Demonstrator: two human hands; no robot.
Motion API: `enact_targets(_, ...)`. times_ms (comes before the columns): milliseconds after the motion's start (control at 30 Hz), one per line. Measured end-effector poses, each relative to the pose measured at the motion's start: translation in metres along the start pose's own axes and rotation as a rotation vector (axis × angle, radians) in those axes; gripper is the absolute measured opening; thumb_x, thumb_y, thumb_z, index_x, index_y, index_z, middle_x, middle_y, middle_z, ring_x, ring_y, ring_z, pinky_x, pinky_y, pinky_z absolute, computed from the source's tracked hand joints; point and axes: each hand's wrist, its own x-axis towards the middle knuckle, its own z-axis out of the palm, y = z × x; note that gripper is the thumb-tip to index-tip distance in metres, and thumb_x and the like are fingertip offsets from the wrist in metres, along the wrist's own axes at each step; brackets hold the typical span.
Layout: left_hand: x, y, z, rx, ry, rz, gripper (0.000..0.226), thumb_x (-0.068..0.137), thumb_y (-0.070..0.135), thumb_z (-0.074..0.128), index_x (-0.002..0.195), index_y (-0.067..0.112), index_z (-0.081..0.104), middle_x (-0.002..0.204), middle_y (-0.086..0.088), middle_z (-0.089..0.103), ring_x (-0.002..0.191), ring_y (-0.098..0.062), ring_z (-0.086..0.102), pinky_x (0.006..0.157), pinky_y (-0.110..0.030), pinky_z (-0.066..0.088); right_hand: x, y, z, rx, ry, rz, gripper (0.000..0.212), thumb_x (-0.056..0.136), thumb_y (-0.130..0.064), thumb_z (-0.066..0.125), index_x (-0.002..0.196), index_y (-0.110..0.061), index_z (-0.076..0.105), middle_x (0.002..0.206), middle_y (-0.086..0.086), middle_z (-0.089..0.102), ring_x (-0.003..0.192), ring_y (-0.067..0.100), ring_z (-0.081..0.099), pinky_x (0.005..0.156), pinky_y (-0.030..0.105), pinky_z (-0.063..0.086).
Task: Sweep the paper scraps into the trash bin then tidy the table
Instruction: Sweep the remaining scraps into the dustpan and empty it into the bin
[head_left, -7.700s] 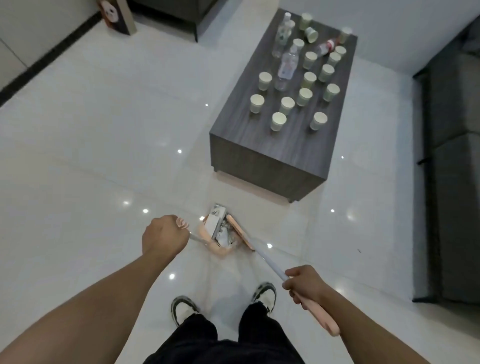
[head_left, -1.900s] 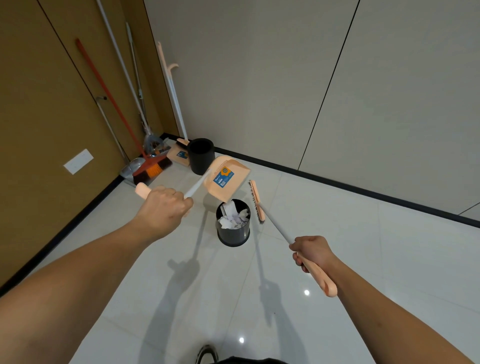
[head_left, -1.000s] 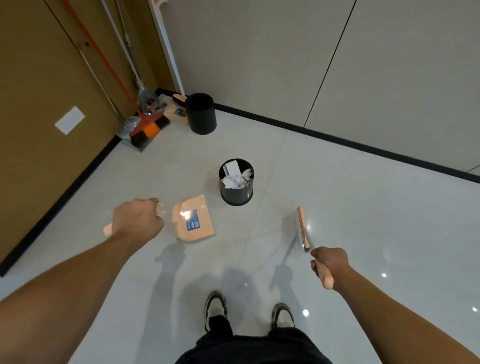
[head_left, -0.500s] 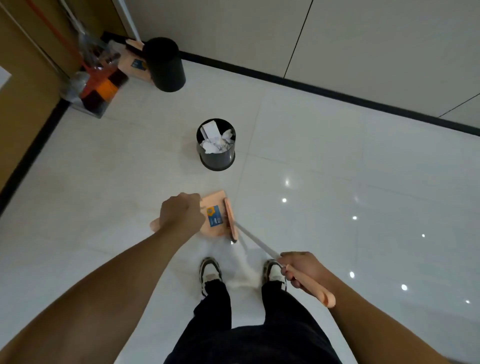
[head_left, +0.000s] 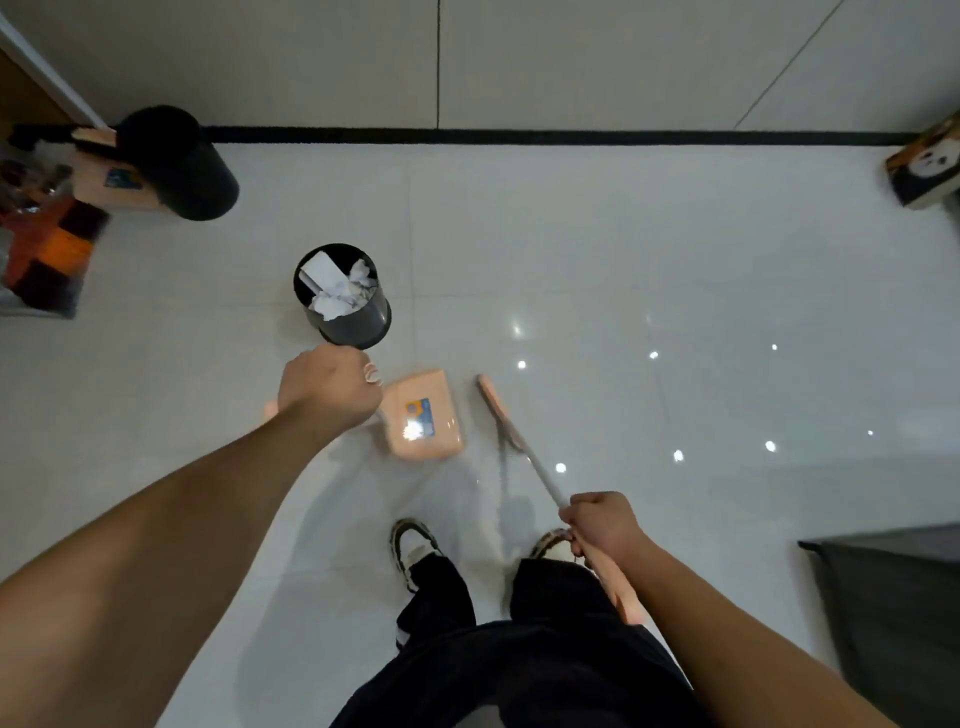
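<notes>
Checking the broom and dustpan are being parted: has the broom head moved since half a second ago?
Yes. The broom head now sits apart from the dustpan, to its right, rather than against it.

We've got both bare arms stretched forward and down over the floor. Our left hand (head_left: 328, 387) is a closed fist, knuckles up, fingers wrapped round a handle, arm running in from the lower left corner. Our right hand (head_left: 602, 525) sits lower, nearer our legs, gripping a slanted pole, thumb side up.
</notes>
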Motion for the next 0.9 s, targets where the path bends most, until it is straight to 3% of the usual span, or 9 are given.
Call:
enact_targets(167,0.003,0.111,0.01,0.133,-0.119,0.317,0.01,0.079,0.027,0.054,0.075,0.022,0.063,0.075,-0.001,0.063,0.06,-0.024,0.048,0.05,-0.026,0.025,0.009,0.047,-0.056,0.283,0.206,0.048,0.013,0.084,0.006,0.054,0.079,-0.007,0.055,0.069,0.015,0.046,0.043,0.022,0.045,0.038,0.023,0.038)
enact_targets(367,-0.015,0.226,0.041,0.19,-0.205,0.477,0.023,0.072,0.019,0.054,0.089,0.025,0.069,0.071,0.002,0.056,0.068,-0.026,0.054,0.059,-0.028,0.034,0.024,0.129,-0.145,0.518,0.385,0.226,0.008,0.088,-0.001,0.063,0.082,0.005,0.062,0.066,0.016,0.057,0.049,0.026,0.055,0.053,0.034,0.052)
enact_targets(467,-0.017,0.274,0.05,0.224,-0.214,0.526,0.021,0.074,0.021,0.054,0.088,0.027,0.068,0.064,0.006,0.043,0.065,-0.024,0.049,0.058,-0.029,0.031,0.027,0.17,-0.173,0.612,0.378,0.314,0.012,0.089,-0.006,0.067,0.081,0.004,0.066,0.062,0.014,0.058,0.045,0.022,0.054,0.047,0.028,0.048)
enact_targets(600,-0.014,0.306,0.057,0.258,-0.175,0.542,0.017,0.072,0.02,0.053,0.082,0.025,0.066,0.067,0.003,0.051,0.063,-0.024,0.049,0.055,-0.029,0.031,0.027,0.196,-0.175,0.652,0.333,0.384,0.007,0.087,0.003,0.064,0.081,0.007,0.064,0.062,0.014,0.056,0.039,0.02,0.051,0.039,0.023,0.042)
enact_targets(767,-0.012,0.308,0.058,0.293,-0.128,0.532,0.016,0.069,0.02,0.054,0.079,0.024,0.065,0.066,0.001,0.052,0.061,-0.027,0.05,0.052,-0.028,0.028,0.017,0.179,-0.146,0.672,0.139,0.334,0.007,0.084,0.006,0.06,0.078,0.004,0.063,0.064,0.016,0.052,0.036,0.019,0.047,0.037,0.021,0.039)
enact_targets(900,-0.014,0.298,0.058,0.283,-0.132,0.531,0.014,0.067,0.021,0.053,0.077,0.027,0.062,0.063,0.004,0.049,0.058,-0.025,0.048,0.049,-0.027,0.025,0.006,0.15,-0.136,0.769,-0.003,0.293,0.009,0.085,-0.007,0.065,0.087,0.002,0.065,0.062,0.014,0.053,0.041,0.018,0.046,0.039,0.023,0.036)
